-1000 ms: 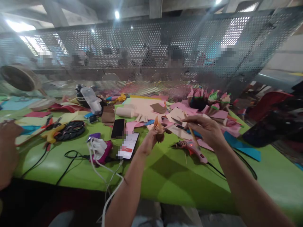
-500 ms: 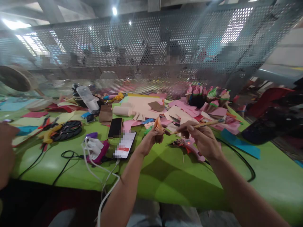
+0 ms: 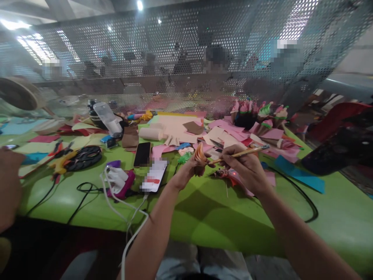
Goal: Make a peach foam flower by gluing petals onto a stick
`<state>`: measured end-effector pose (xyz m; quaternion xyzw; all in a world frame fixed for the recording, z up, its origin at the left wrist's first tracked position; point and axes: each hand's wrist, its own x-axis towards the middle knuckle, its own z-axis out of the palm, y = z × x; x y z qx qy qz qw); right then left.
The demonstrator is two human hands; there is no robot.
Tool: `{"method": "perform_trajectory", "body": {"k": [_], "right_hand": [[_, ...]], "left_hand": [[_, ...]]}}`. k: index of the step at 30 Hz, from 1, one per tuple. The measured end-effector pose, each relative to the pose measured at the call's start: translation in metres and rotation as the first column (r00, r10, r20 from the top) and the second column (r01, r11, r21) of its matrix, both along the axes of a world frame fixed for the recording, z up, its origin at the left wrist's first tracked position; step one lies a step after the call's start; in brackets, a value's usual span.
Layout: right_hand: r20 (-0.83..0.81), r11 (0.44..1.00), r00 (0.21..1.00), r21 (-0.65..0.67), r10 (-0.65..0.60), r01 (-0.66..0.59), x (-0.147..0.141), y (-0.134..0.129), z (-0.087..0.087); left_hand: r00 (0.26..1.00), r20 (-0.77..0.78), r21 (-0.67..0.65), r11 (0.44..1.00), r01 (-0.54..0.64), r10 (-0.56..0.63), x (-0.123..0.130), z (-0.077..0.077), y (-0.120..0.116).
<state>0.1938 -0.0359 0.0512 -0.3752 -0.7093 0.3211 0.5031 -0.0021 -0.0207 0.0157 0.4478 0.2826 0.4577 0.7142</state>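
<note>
My left hand (image 3: 189, 171) is closed round the base of a small peach swirled paper piece (image 3: 199, 154), which points upward. In my right hand (image 3: 243, 165) is a thin wooden stick like a brush (image 3: 247, 152), pinched in the fingers, with its left end close beside the peach piece. Below my right hand lies a pink glue gun (image 3: 233, 178) with a small red light. Behind my left hand sits a crumpled green piece (image 3: 184, 157). Whether the stick touches the peach piece is too small to tell.
On the green table (image 3: 204, 221) are two phones, a magenta power adapter (image 3: 122, 184) with white cables, a clear bottle (image 3: 107, 118), a yellow glue gun (image 3: 62, 163) and paper sheets. Folded paper cones (image 3: 265, 112) stand at back right. Another person's hand (image 3: 10, 186) is at far left.
The stick in my right hand has tilted a little and its left end sits slightly higher beside the peach piece. The whole view has shifted slightly.
</note>
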Motion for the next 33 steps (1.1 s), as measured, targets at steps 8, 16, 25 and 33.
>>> {"method": "perform_trajectory", "body": {"k": [8,16,25,33], "right_hand": [[0.025,1.000,1.000,0.008,0.000,0.000,-0.001,0.000,0.000],[0.081,1.000,0.997,0.020,-0.002,0.001,0.001,0.000,0.001],[0.156,0.999,0.987,0.010,0.039,-0.041,-0.003,-0.002,0.008],[-0.059,0.994,0.998,-0.104,0.009,-0.015,0.001,0.003,0.004]], "left_hand": [[0.998,-0.008,0.055,0.997,0.059,-0.058,0.000,-0.002,0.000],[0.989,-0.109,0.049,0.993,0.109,-0.103,0.001,0.007,-0.003],[0.982,-0.177,0.029,0.997,0.073,-0.066,0.003,0.010,-0.004],[0.989,-0.077,0.108,0.985,0.136,-0.129,-0.003,-0.008,0.005]]}}
